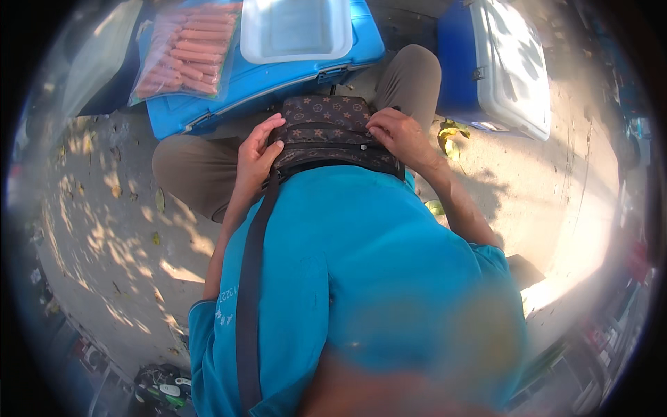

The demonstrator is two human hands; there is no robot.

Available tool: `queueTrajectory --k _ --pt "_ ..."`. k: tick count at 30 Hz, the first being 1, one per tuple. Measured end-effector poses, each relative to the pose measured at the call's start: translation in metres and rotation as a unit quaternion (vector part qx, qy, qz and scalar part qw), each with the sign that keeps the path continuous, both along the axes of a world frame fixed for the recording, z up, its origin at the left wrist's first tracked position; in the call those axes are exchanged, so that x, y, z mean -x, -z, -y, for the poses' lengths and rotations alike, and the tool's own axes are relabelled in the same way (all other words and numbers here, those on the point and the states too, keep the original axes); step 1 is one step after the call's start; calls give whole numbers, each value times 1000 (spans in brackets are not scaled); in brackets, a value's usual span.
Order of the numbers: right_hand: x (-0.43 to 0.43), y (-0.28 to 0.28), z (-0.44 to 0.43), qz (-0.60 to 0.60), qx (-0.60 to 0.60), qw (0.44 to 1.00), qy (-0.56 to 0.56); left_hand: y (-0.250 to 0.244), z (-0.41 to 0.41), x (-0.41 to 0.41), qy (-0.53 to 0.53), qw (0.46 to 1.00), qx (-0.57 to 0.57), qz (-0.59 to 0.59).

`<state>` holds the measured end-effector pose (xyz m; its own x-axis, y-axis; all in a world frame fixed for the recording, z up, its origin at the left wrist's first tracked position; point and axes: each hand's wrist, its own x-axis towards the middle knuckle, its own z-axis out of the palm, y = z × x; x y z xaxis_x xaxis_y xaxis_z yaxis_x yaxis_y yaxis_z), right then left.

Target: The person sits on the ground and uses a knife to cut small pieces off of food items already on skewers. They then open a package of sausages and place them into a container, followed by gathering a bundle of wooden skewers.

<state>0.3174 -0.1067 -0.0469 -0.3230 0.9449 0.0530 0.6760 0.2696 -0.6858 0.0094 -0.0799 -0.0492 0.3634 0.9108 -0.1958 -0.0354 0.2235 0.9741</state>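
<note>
A dark brown patterned shoulder bag (323,127) with a wide dark strap rests on my lap. My left hand (259,146) lies against the bag's left side, its fingers apart and slightly curled. At the upper right of the bag, my right hand (396,133) has thumb and fingertips pinched together on its edge by a zip; what exactly lies between them is hidden. Beyond my knees, a clear plastic bag of pink sausages (195,52) and a white plastic tray (297,58) sit on a blue cooler box (182,112).
A blue cooler box with a white lid (516,73) stands at the right, beside my knee. Another pale-lidded box (99,57) is at the upper left. Fallen leaves (452,140) lie on the concrete ground (120,219).
</note>
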Motion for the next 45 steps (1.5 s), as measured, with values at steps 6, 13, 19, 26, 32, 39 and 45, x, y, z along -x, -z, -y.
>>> queueTrajectory --k 6,13,19,26,32,39,45 --pt "-16 -3 -15 24 152 985 -77 6 14 1 -55 998 5 20" --pt "-8 2 -19 88 57 986 -130 12 19 8 -38 999 14 6" --pt "-9 -3 -28 54 115 984 -125 -8 9 9 -16 998 -41 -41" --pt "-3 2 -36 -113 258 957 -67 -10 11 13 -30 998 -40 -35" --pt "49 7 -67 -168 344 922 -62 -3 15 18 -50 999 -10 -19" --pt "161 0 -93 -152 288 927 -187 2 18 30 -75 996 31 27" --pt "81 10 -44 -4 81 988 -135 7 0 50 12 979 7 -204"
